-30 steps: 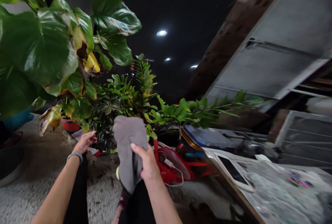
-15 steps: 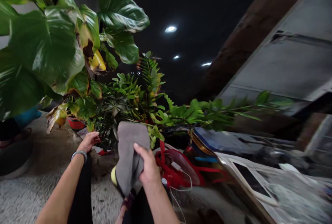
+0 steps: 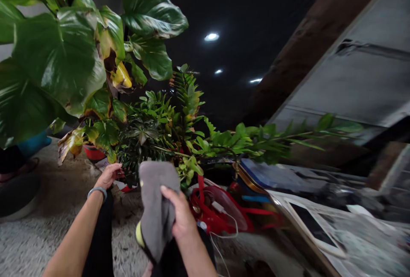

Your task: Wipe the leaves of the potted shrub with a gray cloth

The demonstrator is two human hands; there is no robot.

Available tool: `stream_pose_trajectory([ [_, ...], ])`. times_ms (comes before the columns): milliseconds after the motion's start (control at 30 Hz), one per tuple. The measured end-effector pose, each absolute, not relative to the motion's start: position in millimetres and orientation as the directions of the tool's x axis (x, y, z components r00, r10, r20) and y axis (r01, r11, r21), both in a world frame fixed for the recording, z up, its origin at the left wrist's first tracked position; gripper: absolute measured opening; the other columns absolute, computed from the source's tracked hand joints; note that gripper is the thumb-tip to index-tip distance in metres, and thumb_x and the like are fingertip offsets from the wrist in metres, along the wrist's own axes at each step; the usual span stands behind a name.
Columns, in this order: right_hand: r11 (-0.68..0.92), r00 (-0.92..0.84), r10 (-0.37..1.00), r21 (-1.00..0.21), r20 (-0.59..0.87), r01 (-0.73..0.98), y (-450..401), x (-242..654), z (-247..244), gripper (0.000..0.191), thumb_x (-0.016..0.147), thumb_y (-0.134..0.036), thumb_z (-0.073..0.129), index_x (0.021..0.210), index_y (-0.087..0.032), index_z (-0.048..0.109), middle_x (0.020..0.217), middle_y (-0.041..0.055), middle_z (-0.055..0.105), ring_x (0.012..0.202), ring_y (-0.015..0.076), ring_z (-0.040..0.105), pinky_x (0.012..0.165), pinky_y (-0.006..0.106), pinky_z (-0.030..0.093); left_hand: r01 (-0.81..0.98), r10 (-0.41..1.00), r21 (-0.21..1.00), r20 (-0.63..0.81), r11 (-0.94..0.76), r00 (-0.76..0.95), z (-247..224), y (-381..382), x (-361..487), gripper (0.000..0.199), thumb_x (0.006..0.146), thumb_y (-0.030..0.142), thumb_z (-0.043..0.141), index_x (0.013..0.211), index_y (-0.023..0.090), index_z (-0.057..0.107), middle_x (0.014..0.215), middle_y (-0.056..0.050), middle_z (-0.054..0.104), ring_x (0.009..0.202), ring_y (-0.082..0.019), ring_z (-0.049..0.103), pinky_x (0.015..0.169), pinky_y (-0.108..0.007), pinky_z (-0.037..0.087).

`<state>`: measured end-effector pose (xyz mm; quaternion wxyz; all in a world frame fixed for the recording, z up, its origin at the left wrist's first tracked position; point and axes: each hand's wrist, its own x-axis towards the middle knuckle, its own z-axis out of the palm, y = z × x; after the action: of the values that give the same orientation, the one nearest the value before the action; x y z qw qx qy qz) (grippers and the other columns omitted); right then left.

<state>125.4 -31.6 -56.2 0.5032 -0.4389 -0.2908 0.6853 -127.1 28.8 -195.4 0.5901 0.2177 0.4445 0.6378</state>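
Note:
In my right hand point(image 3: 183, 219) is a soft grey fabric piece point(image 3: 158, 206), long and rounded at the top, with a yellow patch at its lower left edge. My thumb lies across its face and the fingers are behind it. I cannot make out exactly what it is. My left hand point(image 3: 109, 176), with a grey bangle at the wrist, rests by my left knee, apart from the fabric. Its fingers are loosely stretched and appear to hold nothing.
Leafy potted plants point(image 3: 153, 127) stand ahead, with large leaves at upper left. On the right, a red bag point(image 3: 209, 208) with a white cable point(image 3: 235, 225) sits beside a surface bearing a white-framed tablet point(image 3: 312, 223). A dark basin point(image 3: 19, 195) is at far left, near another person's foot.
My right hand has moved the grey fabric piece slightly down and left. My left hand has stayed in place.

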Motion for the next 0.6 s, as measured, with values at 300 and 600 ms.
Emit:
stream_pose_trajectory([
  [300, -0.317, -0.016, 0.935, -0.811, -0.355, -0.492, 28, 106, -49, 0.031, 0.045, -0.026, 0.082, 0.072, -0.019, 0.07, 0.059, 0.0029, 0.074, 0.058, 0.0252, 0.07, 0.064, 0.039, 0.061, -0.293, 0.956, 0.921, -0.285, 0.255, -0.066, -194, 20, -118, 0.038, 0.051, 0.044, 0.089, 0.066, 0.015, 0.07, 0.063, -0.003, 0.068, 0.06, -0.017, 0.061, 0.063, -0.03, 0.049],
  [600, -0.351, -0.473, 0.85, -0.92, -0.233, -0.176, -46, 100, -50, 0.042, 0.048, -0.024, 0.085, 0.088, -0.019, 0.074, 0.075, 0.0012, 0.077, 0.071, 0.0227, 0.07, 0.068, 0.032, 0.055, -0.312, 0.952, 0.935, -0.238, 0.17, -0.194, -195, 18, -125, 0.025, 0.055, 0.038, 0.081, 0.063, 0.019, 0.066, 0.061, -0.003, 0.063, 0.073, -0.024, 0.059, 0.068, -0.034, 0.045],
])
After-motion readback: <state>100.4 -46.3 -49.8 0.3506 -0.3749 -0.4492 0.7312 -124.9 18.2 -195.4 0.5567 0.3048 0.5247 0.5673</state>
